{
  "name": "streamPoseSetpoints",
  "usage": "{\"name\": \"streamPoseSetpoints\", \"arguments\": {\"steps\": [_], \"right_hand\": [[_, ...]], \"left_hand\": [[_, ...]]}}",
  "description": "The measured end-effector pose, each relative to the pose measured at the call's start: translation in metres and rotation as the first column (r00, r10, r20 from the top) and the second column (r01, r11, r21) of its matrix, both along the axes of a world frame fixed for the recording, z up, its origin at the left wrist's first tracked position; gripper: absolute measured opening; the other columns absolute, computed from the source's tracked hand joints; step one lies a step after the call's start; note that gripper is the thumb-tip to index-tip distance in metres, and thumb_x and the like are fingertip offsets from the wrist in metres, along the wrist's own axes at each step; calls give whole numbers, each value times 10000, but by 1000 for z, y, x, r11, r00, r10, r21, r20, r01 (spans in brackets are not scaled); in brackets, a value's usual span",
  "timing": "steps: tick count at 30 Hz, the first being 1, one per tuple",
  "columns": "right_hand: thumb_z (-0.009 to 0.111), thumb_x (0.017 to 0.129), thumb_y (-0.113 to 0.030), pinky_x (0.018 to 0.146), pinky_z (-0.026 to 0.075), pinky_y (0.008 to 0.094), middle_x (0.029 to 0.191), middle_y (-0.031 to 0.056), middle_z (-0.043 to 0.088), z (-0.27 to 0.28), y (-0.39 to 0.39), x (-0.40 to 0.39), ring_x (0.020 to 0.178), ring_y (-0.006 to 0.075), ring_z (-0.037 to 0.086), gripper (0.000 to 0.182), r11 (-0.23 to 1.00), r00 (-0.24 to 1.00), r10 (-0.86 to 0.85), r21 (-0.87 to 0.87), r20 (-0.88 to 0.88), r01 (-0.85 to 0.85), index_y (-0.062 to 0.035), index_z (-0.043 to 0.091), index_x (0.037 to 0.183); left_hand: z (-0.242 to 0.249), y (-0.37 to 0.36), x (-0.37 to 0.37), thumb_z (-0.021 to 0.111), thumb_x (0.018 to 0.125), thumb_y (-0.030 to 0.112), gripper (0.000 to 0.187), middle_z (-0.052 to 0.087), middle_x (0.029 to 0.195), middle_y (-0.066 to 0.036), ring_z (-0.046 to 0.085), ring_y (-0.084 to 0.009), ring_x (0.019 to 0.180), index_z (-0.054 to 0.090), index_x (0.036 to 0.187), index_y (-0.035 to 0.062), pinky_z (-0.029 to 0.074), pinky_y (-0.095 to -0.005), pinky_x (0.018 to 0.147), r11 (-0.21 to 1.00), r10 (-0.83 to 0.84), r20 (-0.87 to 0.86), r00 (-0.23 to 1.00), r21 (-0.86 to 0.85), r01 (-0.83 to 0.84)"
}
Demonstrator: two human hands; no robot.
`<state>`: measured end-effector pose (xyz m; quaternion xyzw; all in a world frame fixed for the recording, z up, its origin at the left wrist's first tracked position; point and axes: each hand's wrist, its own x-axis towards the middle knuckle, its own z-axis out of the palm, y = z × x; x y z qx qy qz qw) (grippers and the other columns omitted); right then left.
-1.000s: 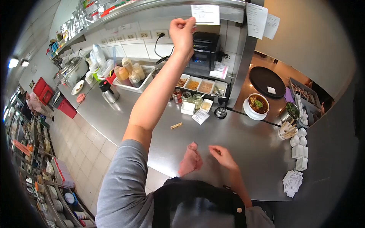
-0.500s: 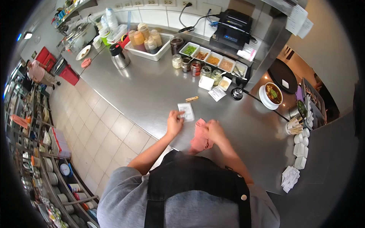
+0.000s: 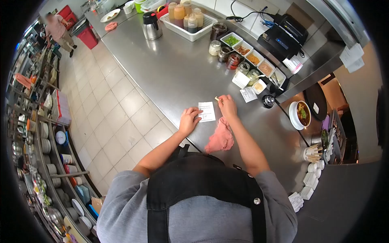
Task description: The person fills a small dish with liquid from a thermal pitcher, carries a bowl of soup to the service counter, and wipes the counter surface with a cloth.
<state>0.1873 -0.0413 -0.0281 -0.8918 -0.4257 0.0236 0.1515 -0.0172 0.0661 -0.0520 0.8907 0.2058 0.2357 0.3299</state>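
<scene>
A printed paper slip (image 3: 207, 112) lies on the steel counter (image 3: 170, 77). My left hand (image 3: 189, 120) rests at the slip's left edge, fingers apart, with fingertips touching the paper. Just right of the slip, my right hand (image 3: 227, 106) pinches a small wooden clothespin (image 3: 217, 99) between thumb and fingers. Below that hand a crumpled pink cloth (image 3: 221, 137) lies on the counter near its front edge, not held.
At the back stand a steel jug (image 3: 152, 27), a basket of sauce bottles (image 3: 194, 34), jars and topping trays (image 3: 253, 58), and a black printer (image 3: 282, 38). A soup bowl (image 3: 300, 115) is at right. One person (image 3: 59, 30) stands far left.
My right hand has left the pink cloth, moved up and taken hold of the clothespin. My left hand remains at the slip. The view has shifted, and the person far left appears larger.
</scene>
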Motion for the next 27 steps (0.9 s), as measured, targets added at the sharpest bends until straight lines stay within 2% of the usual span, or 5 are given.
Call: {"name": "streamPoseSetpoints", "arguments": {"steps": [2,5,7,9,27], "right_hand": [[649,903,-211,741,508,372,939,93,699,3,-14,-18,856,258,665,208,937,957,21,338,-289,81,-107,640,1083],[626,930,-199,678,521,381,782,125,700,23,-27,-60,658,297,666,193,954,652,36,220,-757,202,-57,615,1061],[636,922,-218,694,517,376,748,112,710,6,-33,-71,626,283,671,191,964,693,31,206,-720,171,-61,616,1029],[644,915,-232,743,504,379,718,86,713,-7,-34,-74,640,251,679,194,974,926,90,225,-367,-6,-68,619,1015],[639,904,-236,647,518,498,779,158,702,-1,-18,-91,729,390,676,191,989,977,-15,139,-213,45,-71,587,984]], "left_hand": [[-1,1,0,748,772,136,361,621,1138,-61,548,-299,1062,700,1129,128,434,-406,948,1000,-6,13,1000,-8,6],[-2,4,-1,758,765,142,380,618,1150,-60,545,-300,1068,698,1140,127,434,-409,957,999,-40,10,999,-11,40],[1,6,-1,767,756,153,400,616,1161,-58,541,-302,1075,696,1149,128,436,-409,960,998,-59,-15,998,-11,59],[2,7,-2,780,741,161,424,613,1171,-45,538,-297,1083,694,1155,132,440,-407,957,998,-70,-18,997,2,70],[11,2,-3,770,758,177,457,583,1229,-24,510,-282,1155,668,1202,144,425,-417,968,998,-61,-97,993,3,62]]}}
